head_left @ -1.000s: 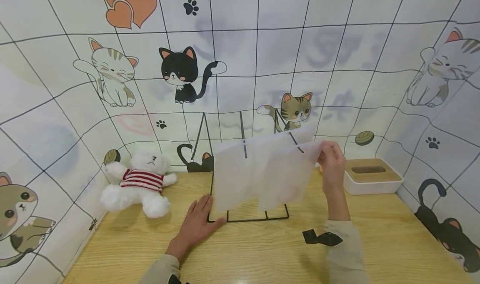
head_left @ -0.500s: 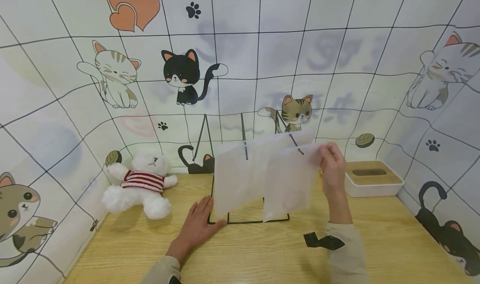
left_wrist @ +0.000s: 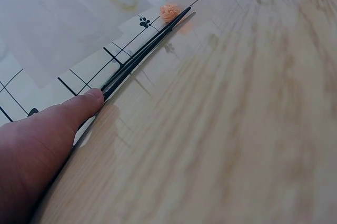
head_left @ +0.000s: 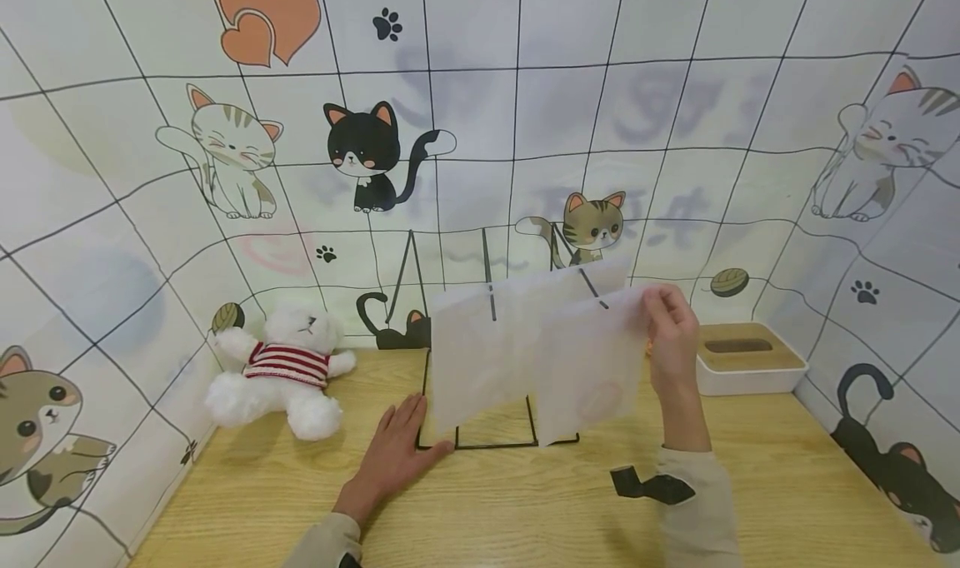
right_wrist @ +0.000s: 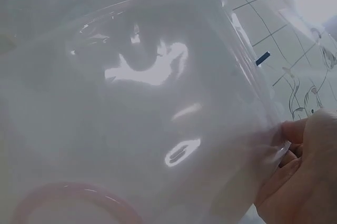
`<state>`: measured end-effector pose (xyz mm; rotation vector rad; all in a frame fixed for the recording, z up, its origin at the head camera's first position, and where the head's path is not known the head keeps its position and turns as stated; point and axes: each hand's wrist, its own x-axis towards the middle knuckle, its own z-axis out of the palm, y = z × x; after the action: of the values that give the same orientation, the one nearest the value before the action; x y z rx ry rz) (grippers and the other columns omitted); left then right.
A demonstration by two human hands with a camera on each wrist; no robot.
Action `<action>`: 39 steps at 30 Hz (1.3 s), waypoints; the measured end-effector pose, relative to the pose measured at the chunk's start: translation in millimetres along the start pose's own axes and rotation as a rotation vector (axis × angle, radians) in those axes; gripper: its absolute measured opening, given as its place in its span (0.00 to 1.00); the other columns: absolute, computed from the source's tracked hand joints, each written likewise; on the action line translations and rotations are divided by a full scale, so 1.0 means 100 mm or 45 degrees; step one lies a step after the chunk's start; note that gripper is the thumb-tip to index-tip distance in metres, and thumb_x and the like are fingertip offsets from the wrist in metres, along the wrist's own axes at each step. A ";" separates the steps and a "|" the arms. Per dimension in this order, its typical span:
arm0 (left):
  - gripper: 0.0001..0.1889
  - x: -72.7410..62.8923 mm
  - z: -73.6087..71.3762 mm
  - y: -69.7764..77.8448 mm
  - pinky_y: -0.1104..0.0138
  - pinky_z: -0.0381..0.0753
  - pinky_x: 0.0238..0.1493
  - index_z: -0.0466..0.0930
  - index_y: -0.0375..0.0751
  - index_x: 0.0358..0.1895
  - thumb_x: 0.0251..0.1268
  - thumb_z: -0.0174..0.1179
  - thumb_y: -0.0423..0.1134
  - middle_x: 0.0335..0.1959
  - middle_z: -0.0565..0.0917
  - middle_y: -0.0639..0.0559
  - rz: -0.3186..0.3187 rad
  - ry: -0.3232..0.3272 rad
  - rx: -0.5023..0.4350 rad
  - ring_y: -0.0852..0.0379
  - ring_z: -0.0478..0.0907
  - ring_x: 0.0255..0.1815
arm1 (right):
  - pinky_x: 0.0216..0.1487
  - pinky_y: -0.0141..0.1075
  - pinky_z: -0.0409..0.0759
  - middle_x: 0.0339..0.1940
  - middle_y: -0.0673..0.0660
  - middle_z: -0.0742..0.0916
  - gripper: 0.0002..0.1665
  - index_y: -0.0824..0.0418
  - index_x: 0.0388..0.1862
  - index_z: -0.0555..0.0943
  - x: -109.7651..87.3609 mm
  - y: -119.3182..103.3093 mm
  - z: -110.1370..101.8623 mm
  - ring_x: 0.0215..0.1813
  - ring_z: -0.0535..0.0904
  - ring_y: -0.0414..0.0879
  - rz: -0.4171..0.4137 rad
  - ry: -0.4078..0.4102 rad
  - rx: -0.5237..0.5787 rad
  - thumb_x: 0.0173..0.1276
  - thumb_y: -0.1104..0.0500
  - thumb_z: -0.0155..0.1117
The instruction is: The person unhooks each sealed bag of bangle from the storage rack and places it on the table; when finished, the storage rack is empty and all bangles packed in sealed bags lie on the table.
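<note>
Right hand (head_left: 673,335): we record thumb and fingers drawn in to a narrow pinch on the right edge of the front pouch (head_left: 588,368), near its upper corner. The pouch hangs left of and below these fingers. A black prong (head_left: 593,289) crosses its top edge just left of the fingertips; whether it passes through a hole, we cannot tell.

Left hand (head_left: 396,451): fingers lie nearly straight on the tabletop (head_left: 510,510), thumb spread away, grasping nothing. The thumb tip touches the lower bar of the wire rack (head_left: 495,446). The fingertips sit just beside the rack's left side; contact there unconfirmed. Pouch no. 2, the rear pouch (head_left: 480,360), hangs above and beyond the left thumb.

Handling (our judgement): the glare and soft creases suggest thin plastic film: light, limp, slick, hardly fragile. A pinkish ring (right_wrist: 79,187) shows at the film, below and left of the right fingers; if inside, we expect slight weight low down. The upper-corner pinch suits it, though 2 pinches along the top edge would control sag better. The rack looks stiff but light, so we favour bracing its base with the left fingers.
</note>
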<state>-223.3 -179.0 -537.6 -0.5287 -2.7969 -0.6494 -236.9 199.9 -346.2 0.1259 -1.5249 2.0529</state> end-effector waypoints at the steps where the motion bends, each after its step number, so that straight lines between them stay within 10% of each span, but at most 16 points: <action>1: 0.50 0.00 0.00 0.00 0.45 0.52 0.79 0.60 0.31 0.75 0.62 0.58 0.69 0.76 0.65 0.38 -0.002 -0.003 0.001 0.41 0.59 0.78 | 0.37 0.27 0.66 0.31 0.47 0.75 0.12 0.55 0.31 0.78 0.00 0.00 0.00 0.38 0.66 0.42 -0.001 0.000 0.004 0.77 0.61 0.55; 39: 0.51 -0.01 -0.01 -0.01 0.47 0.48 0.81 0.57 0.36 0.78 0.63 0.56 0.70 0.79 0.61 0.42 -0.037 -0.057 -0.028 0.45 0.55 0.81 | 0.43 0.29 0.76 0.32 0.48 0.79 0.14 0.55 0.30 0.78 -0.07 -0.17 -0.09 0.38 0.74 0.40 -0.088 -0.089 0.025 0.78 0.63 0.51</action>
<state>-222.7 -180.8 -537.3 -0.5143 -2.8476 -0.6827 -220.3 207.9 -337.8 0.2566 -1.5206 2.0290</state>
